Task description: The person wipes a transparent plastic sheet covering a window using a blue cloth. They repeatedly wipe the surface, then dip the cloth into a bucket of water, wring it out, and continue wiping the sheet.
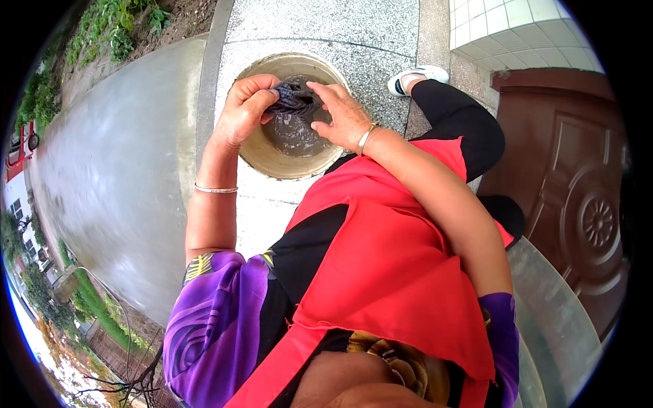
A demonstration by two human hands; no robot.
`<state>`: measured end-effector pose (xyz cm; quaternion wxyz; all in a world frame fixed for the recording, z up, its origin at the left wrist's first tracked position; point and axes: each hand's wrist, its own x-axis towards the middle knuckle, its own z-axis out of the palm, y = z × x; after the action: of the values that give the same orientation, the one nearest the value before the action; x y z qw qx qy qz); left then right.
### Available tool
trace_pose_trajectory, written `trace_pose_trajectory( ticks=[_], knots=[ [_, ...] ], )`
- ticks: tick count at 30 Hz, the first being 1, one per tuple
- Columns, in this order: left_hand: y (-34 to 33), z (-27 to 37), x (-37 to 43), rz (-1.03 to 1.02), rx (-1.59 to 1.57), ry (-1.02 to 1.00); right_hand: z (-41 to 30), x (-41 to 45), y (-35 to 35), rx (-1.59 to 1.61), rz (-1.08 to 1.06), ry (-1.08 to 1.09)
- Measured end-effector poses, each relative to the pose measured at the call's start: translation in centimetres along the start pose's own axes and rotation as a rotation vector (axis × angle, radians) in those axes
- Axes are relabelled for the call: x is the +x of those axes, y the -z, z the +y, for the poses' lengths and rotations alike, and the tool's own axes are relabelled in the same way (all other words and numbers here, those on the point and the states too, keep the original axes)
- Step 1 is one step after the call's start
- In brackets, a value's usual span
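Note:
A round beige basin (285, 171) holding murky grey water stands on the speckled floor before me. Over the water, my left hand (247, 109) pinches a dark, crumpled knitted cloth (292, 99) between thumb and fingers. On the cloth's other side is my right hand (344, 113), thumb and fingers spread apart around its edge; whether a fingertip touches it is hard to tell. Both forearms wear a metal bangle. A red apron (398, 255) covers my lap and chest.
My foot in a white shoe (431, 75) rests right of the basin. A dark red panelled door (561, 168) and a white tiled wall (515, 30) stand at the right. Concrete paving (122, 153) stretches left, with green plants (115, 38) beyond it. Behind me lies a translucent curved surface (551, 306).

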<state>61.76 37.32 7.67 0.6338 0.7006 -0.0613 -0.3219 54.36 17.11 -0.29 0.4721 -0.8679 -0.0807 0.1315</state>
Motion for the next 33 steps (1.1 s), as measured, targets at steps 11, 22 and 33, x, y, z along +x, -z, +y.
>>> trace_pose_trajectory(
  ticks=[11, 22, 33],
  knots=[
    [3.1, -3.3, -2.2, -0.015, -0.455, -0.063, 6.0, 2.3, -3.5, 0.523, 0.257, -0.300],
    [-4.5, -17.1, 1.7, 0.050, -0.099, -0.024, 2.9, 1.0, -2.7, 1.112, -0.037, -0.371],
    [-2.9, -9.2, 0.5, 0.019, -0.206, -0.046, 3.2, 0.7, -1.4, 1.159, -0.288, -0.620]
  ],
)
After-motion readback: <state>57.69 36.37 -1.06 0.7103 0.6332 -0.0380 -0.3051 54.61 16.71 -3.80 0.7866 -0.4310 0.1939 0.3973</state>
